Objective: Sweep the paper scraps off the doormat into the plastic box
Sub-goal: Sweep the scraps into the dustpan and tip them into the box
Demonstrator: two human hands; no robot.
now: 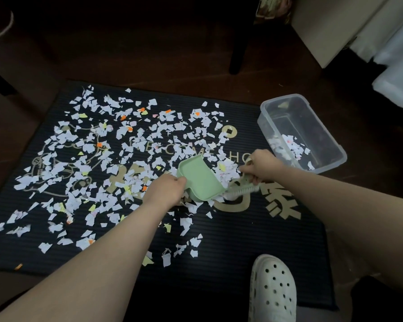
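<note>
A black ribbed doormat (254, 231) with gold lettering lies on the floor, strewn with several white and coloured paper scraps (86, 163). My left hand (164, 191) grips the handle of a small green dustpan (197, 180), whose mouth faces right. My right hand (263, 167) holds a small pale green brush (241, 189), bristles down at the pan's mouth beside a heap of scraps (228, 170). A clear plastic box (335, 149) sits off the mat's right edge with some scraps in its near end.
My foot in a white perforated clog (273, 289) stands on the mat's near right part. A dark chair leg (239, 49) rises beyond the mat. Pale furniture and white fabric (382, 43) fill the far right. Dark wooden floor surrounds the mat.
</note>
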